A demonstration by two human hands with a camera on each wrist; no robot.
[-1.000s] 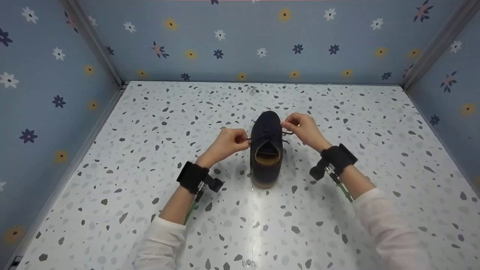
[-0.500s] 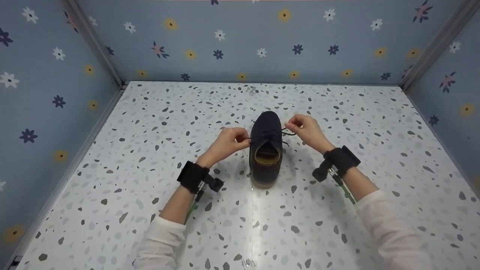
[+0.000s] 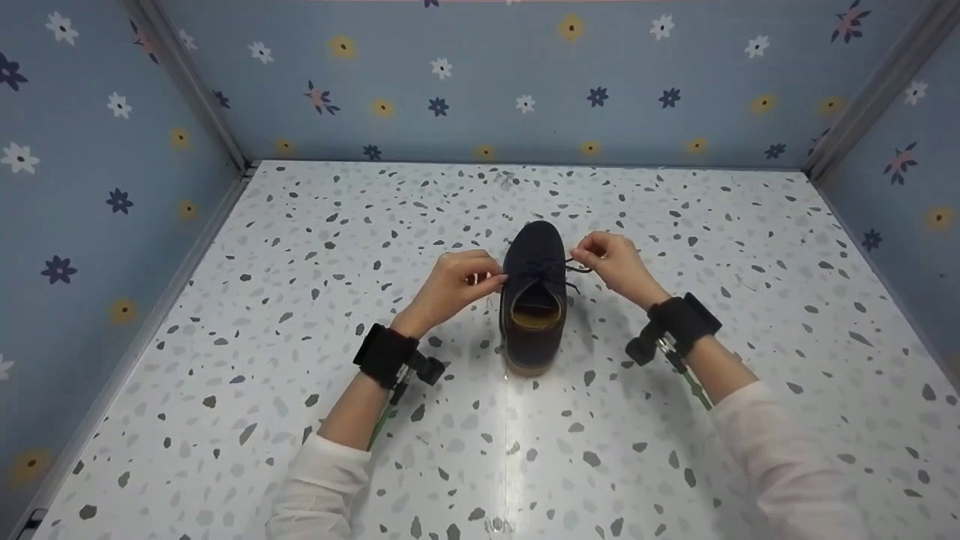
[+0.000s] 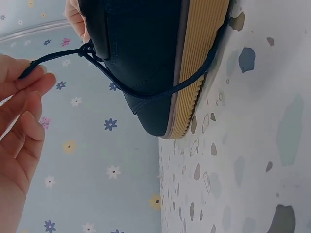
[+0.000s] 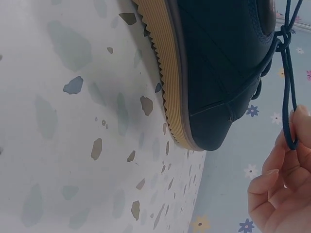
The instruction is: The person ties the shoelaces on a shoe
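Note:
A dark navy lace-up shoe (image 3: 534,251) stands upright on its tan sole, toe pointing away from me. Its navy shoelace (image 4: 131,92) is knotted over the tongue. To the shoe's left, my left hand (image 3: 465,281) pinches one part of the lace between thumb and fingers, drawn out from the knot; another strand hangs along the shoe's side in the left wrist view. On the other side, my right hand (image 3: 611,259) holds a lace loop (image 5: 288,97) at its far end, fingertips close together. A loose lace end also sticks out right of the shoe.
The speckled white tabletop (image 3: 300,300) lies under the shoe. Blue flower-patterned panels (image 3: 480,75) stand at the back and both sides. Each wrist wears a black strap (image 3: 386,354) with a small camera and a green cable.
My right hand has moved slightly right, away from the shoe, with the lace loop. My left hand's fingers have shifted slightly up and toward the shoe. The shoe stays put.

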